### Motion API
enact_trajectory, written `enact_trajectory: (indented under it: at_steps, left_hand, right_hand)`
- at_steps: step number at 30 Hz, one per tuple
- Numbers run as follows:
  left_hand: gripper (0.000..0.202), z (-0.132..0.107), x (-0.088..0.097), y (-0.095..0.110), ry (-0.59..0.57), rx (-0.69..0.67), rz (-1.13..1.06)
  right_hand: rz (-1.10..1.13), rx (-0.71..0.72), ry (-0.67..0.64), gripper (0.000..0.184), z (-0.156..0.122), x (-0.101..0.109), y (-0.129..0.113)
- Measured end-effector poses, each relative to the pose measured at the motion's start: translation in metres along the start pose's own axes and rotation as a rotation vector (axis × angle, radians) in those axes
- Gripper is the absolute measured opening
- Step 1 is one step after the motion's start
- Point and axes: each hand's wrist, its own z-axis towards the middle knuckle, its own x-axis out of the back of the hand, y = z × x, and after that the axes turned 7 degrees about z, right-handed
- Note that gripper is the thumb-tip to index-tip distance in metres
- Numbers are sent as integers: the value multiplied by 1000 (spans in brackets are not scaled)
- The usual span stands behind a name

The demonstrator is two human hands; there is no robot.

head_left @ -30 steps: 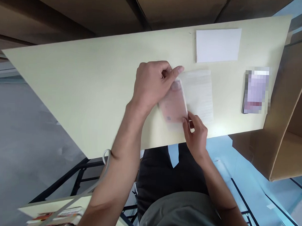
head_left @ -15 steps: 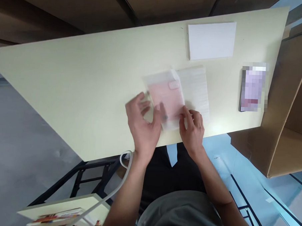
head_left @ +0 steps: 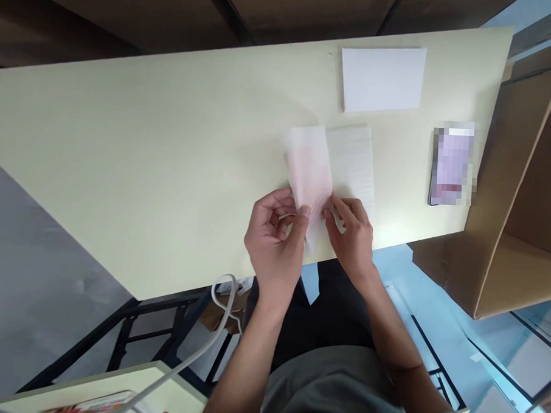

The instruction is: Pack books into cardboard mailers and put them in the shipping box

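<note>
White wrap [head_left: 308, 136] over pink item [head_left: 310, 174]: left hand [head_left: 277, 234] pinches its left edge, right hand [head_left: 351, 234] its right; uneven pulling could skew or crease it.

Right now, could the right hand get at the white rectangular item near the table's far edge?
Probably yes: only the flat white sheet lies between the right hand and the white rectangular item; nothing upright blocks the way. It would likely have to leave the edge of the wrapped pink item.

No text or label is readable
</note>
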Motion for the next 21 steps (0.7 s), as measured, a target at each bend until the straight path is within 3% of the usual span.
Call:
enact_trajectory:
  at_steps: [5,10,13,17,21]
  left_hand:
    - [32,-14,-25,11,-26,-79,0]
    - [37,-18,-56,9,-181,-158,38]
    - [36,-14,-67,4,-280,-235,127]
    - [37,-10,-63,-3,-356,-338,280]
    - [43,-10,-50,-15,-244,-280,309]
  right_hand:
    - [177,-30,25,27,11,43,-25]
    - [193,-31,87,27,20,73,-33]
    - [177,-46,110,29,26,75,-18]
    - [64,-85,138,32,36,70,13]
    - [-35,-91,158,32,40,64,34]
